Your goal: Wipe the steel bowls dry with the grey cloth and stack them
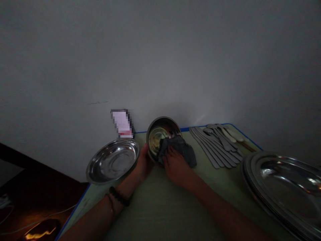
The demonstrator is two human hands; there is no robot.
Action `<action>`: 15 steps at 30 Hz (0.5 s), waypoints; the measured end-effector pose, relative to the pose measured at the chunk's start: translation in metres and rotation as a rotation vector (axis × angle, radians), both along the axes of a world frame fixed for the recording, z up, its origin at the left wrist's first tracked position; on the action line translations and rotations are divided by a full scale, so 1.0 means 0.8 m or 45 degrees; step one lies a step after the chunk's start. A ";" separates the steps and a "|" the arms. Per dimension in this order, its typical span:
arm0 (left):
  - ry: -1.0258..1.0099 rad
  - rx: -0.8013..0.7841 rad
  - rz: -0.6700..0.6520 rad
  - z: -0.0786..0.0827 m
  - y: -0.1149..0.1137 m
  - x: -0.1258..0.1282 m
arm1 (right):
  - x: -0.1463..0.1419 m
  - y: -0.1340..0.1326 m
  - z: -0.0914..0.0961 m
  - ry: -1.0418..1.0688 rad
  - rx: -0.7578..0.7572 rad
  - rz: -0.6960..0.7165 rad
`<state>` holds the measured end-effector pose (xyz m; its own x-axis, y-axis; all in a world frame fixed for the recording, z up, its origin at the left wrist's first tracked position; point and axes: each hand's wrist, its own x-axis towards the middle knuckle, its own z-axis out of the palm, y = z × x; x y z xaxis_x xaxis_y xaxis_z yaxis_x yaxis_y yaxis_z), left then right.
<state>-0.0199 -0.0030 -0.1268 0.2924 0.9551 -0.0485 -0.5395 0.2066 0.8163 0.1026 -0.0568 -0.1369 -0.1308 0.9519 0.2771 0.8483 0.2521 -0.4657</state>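
A round metal bowl (152, 134) is tilted with its mouth toward me near the back of the table. My left hand (144, 164) grips its left side, the fingers partly hidden behind the rim. Pressed against the inside lower right of the bowl is a dark grey cloth (184, 150), bunched under the fingers of my right hand (175, 165). Part of the cloth hangs over the bowl's right edge. Beside my left wrist lies a shiny oval metal dish (117, 160).
Several metal knives (209, 150) and spoons (222, 137) lie in rows at the right back. A stack of large metal plates (288, 187) fills the right front. A phone (122, 124) leans against the wall (160, 60). The green table (160, 207) has a blue edge.
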 end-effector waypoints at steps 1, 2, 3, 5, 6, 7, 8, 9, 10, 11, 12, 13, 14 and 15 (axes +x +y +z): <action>0.000 -0.021 0.003 0.000 0.001 0.000 | -0.005 -0.004 0.002 0.046 -0.002 0.050; -0.002 -0.038 0.016 0.001 0.001 0.000 | -0.008 -0.009 0.003 0.095 0.008 0.098; -0.006 -0.050 0.036 0.002 0.001 0.001 | -0.010 -0.014 0.003 0.138 0.020 0.137; -0.016 -0.047 0.086 0.003 0.001 0.002 | -0.008 -0.020 0.003 0.171 0.035 0.183; -0.018 -0.037 0.108 0.003 0.001 0.003 | -0.004 -0.020 0.002 0.149 0.037 0.189; -0.017 -0.027 0.119 0.003 0.002 0.003 | 0.002 -0.019 0.001 0.104 0.039 0.183; -0.017 -0.021 0.127 0.002 0.002 0.003 | 0.010 -0.016 -0.001 0.044 0.046 0.161; -0.017 -0.017 0.130 0.001 0.002 0.003 | 0.019 -0.012 -0.003 -0.022 0.063 0.126; -0.018 -0.014 0.125 0.000 0.003 0.003 | 0.028 -0.006 -0.005 -0.082 0.087 0.092; -0.020 -0.010 0.111 -0.001 0.003 0.003 | 0.037 0.000 -0.008 -0.126 0.121 0.058; -0.024 -0.004 0.091 -0.002 0.003 0.003 | 0.043 0.007 -0.010 -0.148 0.158 0.034; -0.027 0.000 0.074 -0.003 0.003 0.003 | 0.047 0.014 -0.012 -0.149 0.195 0.015; -0.029 0.001 0.061 -0.003 0.002 0.004 | 0.048 0.022 -0.013 -0.127 0.226 0.002; -0.029 -0.006 0.050 -0.003 0.002 0.004 | 0.046 0.028 -0.013 -0.080 0.247 -0.007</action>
